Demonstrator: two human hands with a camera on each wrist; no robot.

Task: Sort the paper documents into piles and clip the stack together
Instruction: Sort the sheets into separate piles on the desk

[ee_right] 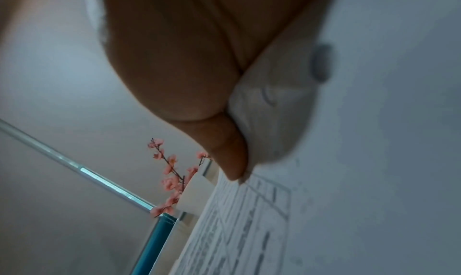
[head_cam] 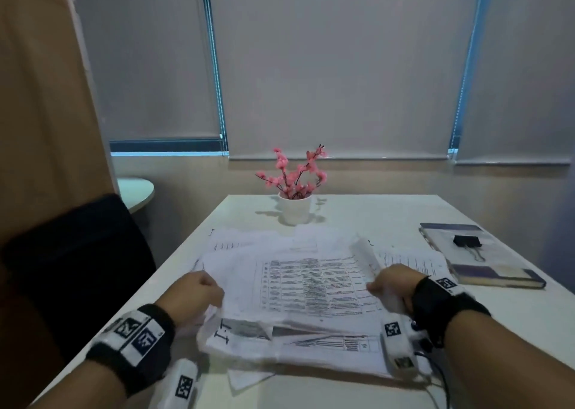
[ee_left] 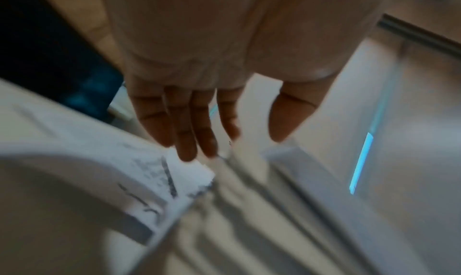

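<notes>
**Papers Still Loose, Clip Still Waiting**

Both wrists, banded in black straps with white coded tags, are sitting nearest the head camera, at 7 and 5 o'clock; between them is lying the untidy heap of white printed paper sheets (head_cam: 298, 287), spread across the near half of the white rectangular table (head_cam: 389, 212); the left hand (head_cam: 191, 296) is resting at the heap's 9 o'clock edge, its fingers (ee_left: 184, 129) reaching out nearly straight over a sheet corner in the left wrist view and closing on nothing that I can see; the right hand (head_cam: 390, 287) is pinching the heap's 3 o'clock edge, thumb pressing down on a sheet that is curling upward.

Judging from this, the sorting is barely beginning; no separate piles are showing, only one overlapping heap, and the clipping is wholly left to do.

Counting: one black metal binder clip (head_cam: 468, 243), lying unused on one blue-and-white hardback book (head_cam: 497, 273) at 2 o'clock, well apart from the papers; one white pot of pink artificial blossoms (head_cam: 295, 211) at 12 o'clock; the sheets themselves are too overlapped to count.
</notes>
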